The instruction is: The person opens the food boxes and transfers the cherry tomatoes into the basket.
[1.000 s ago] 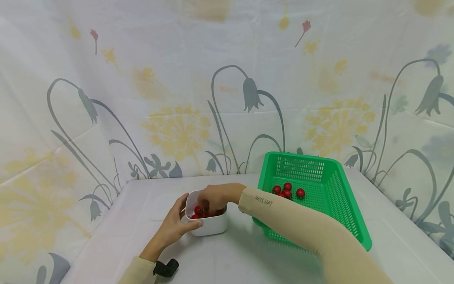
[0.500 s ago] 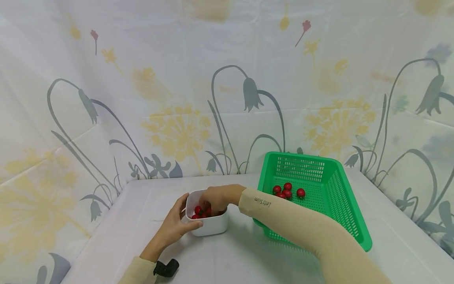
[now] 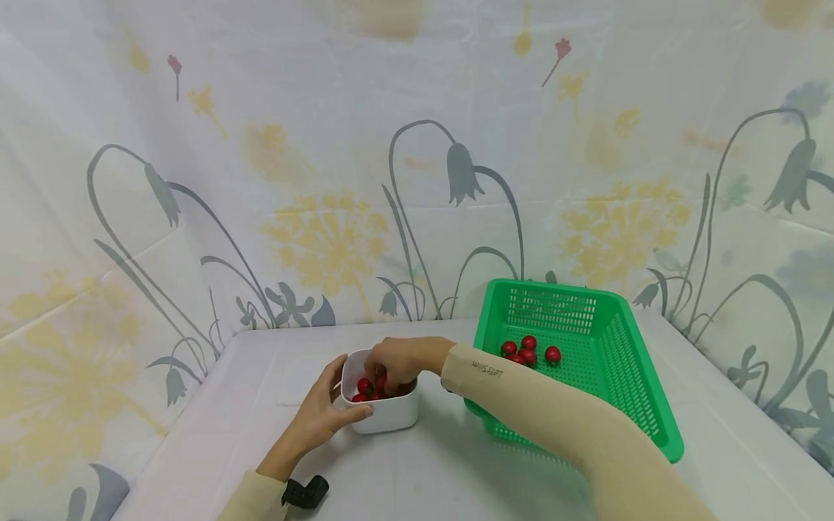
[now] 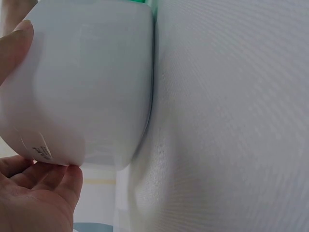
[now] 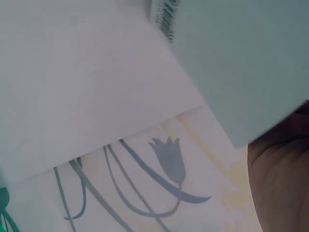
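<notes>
A white, rounded-square container point(image 3: 384, 416) stands on the white tablecloth with several red cherry tomatoes point(image 3: 364, 386) inside. My left hand point(image 3: 319, 416) grips it from the left, thumb over the near rim and fingers against the far side. In the left wrist view the fingertips point(image 4: 72, 176) press on the container's smooth wall point(image 4: 91, 82). My right hand point(image 3: 396, 362) reaches down into the container, fingers curled, and a tomato point(image 3: 381, 381) shows at its fingertips. The right wrist view shows the container's outer wall point(image 5: 241, 63) and part of the hand point(image 5: 280, 179); the fingertips are hidden.
A green perforated plastic basket point(image 3: 641, 369) stands to the right, under my right forearm. Several cherry tomatoes point(image 3: 528, 341) lie towards its left side. A black strap-like device point(image 3: 306, 493) is at my left wrist. Behind the table hangs a flower-printed cloth point(image 3: 417, 181).
My right hand shifts slightly within the container, and the tomato at its fingertips shows more plainly now. My left hand, the container and the basket stay where they were.
</notes>
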The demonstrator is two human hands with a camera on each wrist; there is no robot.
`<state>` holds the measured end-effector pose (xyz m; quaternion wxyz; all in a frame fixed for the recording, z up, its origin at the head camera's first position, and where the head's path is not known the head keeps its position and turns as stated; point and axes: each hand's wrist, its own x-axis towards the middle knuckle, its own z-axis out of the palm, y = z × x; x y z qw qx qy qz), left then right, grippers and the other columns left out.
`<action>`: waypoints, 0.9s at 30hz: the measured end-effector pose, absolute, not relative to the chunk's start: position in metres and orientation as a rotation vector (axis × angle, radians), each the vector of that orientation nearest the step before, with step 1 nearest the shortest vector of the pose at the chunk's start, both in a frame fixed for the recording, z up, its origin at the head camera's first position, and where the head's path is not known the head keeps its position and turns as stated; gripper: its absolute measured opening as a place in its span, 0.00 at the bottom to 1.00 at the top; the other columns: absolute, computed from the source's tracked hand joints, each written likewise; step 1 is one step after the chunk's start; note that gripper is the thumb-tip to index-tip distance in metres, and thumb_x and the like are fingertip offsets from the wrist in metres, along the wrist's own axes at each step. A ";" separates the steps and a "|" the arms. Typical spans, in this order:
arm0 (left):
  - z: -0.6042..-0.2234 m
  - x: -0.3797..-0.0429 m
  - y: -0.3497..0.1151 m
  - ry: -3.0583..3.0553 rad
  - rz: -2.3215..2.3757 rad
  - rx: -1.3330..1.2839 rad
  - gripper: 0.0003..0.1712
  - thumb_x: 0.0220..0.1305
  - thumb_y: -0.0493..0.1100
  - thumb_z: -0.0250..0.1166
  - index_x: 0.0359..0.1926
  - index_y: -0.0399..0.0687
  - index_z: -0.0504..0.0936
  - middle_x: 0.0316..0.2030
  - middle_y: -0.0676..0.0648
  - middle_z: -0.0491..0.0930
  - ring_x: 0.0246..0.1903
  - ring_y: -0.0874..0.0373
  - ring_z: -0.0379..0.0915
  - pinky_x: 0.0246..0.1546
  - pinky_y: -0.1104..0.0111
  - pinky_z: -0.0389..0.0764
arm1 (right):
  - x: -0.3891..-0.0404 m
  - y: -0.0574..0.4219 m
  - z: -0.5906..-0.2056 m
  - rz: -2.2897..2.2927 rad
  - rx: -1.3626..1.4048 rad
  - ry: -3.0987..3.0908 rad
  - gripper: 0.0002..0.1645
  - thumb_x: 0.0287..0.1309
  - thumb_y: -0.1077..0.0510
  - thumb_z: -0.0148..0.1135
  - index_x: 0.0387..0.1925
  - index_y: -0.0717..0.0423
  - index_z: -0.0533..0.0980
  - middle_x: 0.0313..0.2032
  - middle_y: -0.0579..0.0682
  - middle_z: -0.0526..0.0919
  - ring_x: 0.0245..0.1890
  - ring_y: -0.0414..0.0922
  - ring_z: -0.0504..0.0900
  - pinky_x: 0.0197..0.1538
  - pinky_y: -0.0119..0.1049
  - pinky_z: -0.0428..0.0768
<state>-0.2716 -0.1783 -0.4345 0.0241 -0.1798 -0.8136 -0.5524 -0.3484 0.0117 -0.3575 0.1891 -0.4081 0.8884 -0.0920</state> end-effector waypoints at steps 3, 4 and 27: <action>-0.434 -0.271 -0.178 -2.520 -1.718 -0.551 0.58 0.49 0.44 0.76 0.73 0.42 0.49 0.70 0.39 0.56 0.69 0.46 0.52 0.67 0.52 0.56 | -0.350 0.015 -0.352 -0.300 -1.211 2.510 0.11 0.53 0.61 0.69 0.39 0.47 0.80 0.32 0.38 0.79 0.35 0.37 0.77 0.34 0.27 0.79; -0.434 -0.271 -0.177 -2.521 -1.720 -0.546 0.57 0.49 0.45 0.76 0.73 0.43 0.50 0.70 0.39 0.56 0.69 0.46 0.51 0.67 0.52 0.56 | -0.350 0.016 -0.350 -0.323 -1.230 2.512 0.11 0.53 0.61 0.69 0.39 0.47 0.80 0.32 0.38 0.79 0.35 0.37 0.77 0.35 0.27 0.79; -0.435 -0.272 -0.175 -2.500 -1.709 -0.514 0.58 0.45 0.43 0.78 0.72 0.41 0.52 0.68 0.40 0.60 0.68 0.46 0.55 0.67 0.53 0.58 | -0.334 0.131 -0.282 -0.560 -1.243 2.673 0.12 0.57 0.61 0.66 0.44 0.52 0.78 0.35 0.39 0.78 0.38 0.40 0.76 0.43 0.31 0.79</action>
